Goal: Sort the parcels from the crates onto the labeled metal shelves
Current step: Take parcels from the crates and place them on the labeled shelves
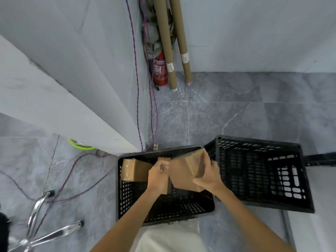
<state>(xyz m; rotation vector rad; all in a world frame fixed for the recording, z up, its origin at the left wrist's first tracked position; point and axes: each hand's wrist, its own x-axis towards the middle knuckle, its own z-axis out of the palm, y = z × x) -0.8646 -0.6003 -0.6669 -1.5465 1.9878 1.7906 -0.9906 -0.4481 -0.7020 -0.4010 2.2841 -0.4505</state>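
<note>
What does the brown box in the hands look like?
The brown box is plain cardboard with shiny clear tape and a faint purple mark on top. It is tilted, lifted above the left black crate. The right hand grips its right side; the left hand clutches cardboard at its left edge.

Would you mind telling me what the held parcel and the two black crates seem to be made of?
The parcel looks like matte brown cardboard, judging by its flat folded faces; a sheen near the top suggests clear tape. The left crate and the right crate look like moulded black plastic, dull, given their regular perforated walls.
</note>
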